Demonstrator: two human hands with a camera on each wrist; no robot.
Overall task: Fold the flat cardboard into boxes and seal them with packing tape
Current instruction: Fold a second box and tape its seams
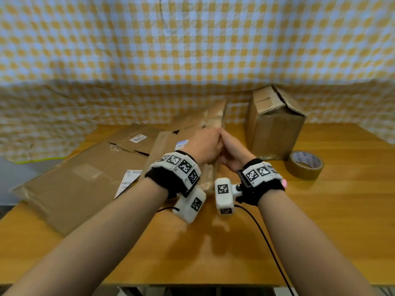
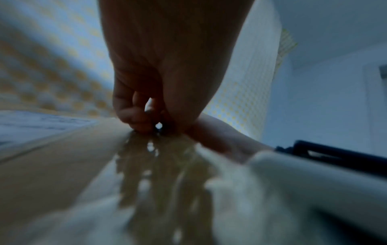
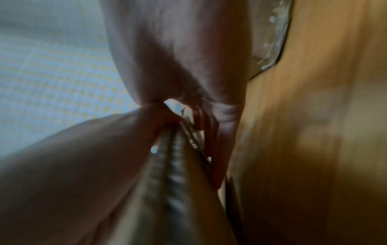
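Two hands meet at the middle of the tabletop point(image 1: 320, 210): your left hand point(image 1: 203, 146) and right hand point(image 1: 232, 151) press together from either side on the upper edge of a flattened cardboard piece point(image 1: 213, 116) that stands tilted on its edge between them. In the left wrist view your fingers point(image 2: 134, 116) curl down onto the taped, shiny cardboard edge, so the left grip is narrow and holding the cardboard; in the right wrist view your right fingers point(image 3: 222, 132) lie along the layered edge of the board while the other hand closes in from the left, so the right grip also holds the cardboard. More flat cardboard sheets point(image 1: 81, 180) with white labels lie spread over the left half of the tabletop, reaching its left edge. A folded box point(image 1: 275, 129) stands upright near the far right of the tabletop, its top flaps partly raised and not flat. A roll of brown packing tape point(image 1: 305, 165) lies on its side just beside the box, toward the right edge, apart from both hands. A yellow-and-white checked cloth point(image 1: 192, 50) hangs behind the far edge. A black cable point(image 1: 267, 242) trails from your right wrist across the near part of the tabletop.
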